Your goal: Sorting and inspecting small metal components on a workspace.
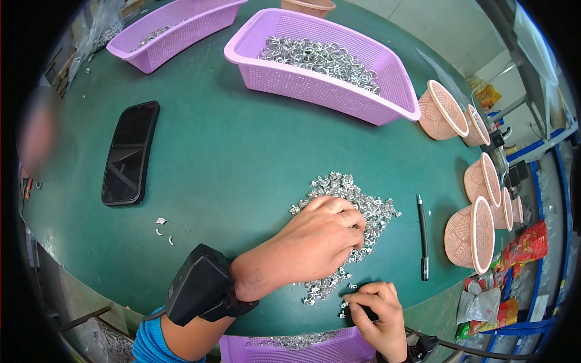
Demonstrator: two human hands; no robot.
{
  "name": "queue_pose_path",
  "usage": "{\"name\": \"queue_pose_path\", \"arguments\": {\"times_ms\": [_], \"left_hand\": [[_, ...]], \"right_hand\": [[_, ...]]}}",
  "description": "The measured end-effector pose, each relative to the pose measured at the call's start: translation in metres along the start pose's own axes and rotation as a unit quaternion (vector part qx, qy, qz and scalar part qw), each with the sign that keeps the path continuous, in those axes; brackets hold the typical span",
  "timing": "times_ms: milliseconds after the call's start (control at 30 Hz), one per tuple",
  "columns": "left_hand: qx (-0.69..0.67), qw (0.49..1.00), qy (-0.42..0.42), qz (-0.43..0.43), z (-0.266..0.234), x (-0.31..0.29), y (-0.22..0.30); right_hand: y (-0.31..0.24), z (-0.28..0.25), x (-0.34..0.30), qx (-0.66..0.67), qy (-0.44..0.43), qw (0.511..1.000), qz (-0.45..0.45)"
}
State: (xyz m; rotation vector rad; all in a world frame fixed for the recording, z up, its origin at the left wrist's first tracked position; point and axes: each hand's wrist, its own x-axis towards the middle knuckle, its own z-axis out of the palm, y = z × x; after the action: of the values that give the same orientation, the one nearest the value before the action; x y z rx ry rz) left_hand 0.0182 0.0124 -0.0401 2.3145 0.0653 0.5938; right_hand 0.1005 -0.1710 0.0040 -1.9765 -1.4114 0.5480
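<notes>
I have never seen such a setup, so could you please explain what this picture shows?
There is no machine: a person works bare-handed, and a wide fisheye camera on their head looks down, which bends straight edges. The left hand is over a pile of small metal pieces on a green table. The right hand has its fingers at a loose piece; whether it is held is hard to tell. Around them are a phone, a pen, purple baskets and peach baskets.

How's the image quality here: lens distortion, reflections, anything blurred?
Head view: fisheye bending, with the green table's edge curved and black corners; head view: a pale reflection across the phone's dark screen; head view: a blurred patch at far left; head view: left hand, right hand and small metal pieces fairly sharp.
</notes>
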Motion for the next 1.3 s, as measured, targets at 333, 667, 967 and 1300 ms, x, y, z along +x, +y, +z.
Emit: {"name": "queue_pose_path", "arguments": {"times_ms": [333, 667, 967, 1300], "left_hand": [[0.003, 1.000, -0.002, -0.003, 0.000, 0.000, 0.000], [-0.002, 1.000, -0.001, -0.004, 0.000, 0.000, 0.001], [-0.005, 1.000, 0.005, 0.000, 0.001, -0.001, 0.000], [-0.003, 1.000, 0.007, 0.001, 0.001, 0.000, 0.000]], "right_hand": [[0.005, 0.009, 0.006, -0.066, 0.078, 0.994, 0.034], [0.006, 0.005, 0.001, -0.027, 0.072, 0.996, 0.053], [0.005, -0.006, -0.004, -0.009, -0.019, 0.999, -0.030], [0.014, 0.010, 0.018, -0.071, 0.078, 0.994, 0.019]]}}
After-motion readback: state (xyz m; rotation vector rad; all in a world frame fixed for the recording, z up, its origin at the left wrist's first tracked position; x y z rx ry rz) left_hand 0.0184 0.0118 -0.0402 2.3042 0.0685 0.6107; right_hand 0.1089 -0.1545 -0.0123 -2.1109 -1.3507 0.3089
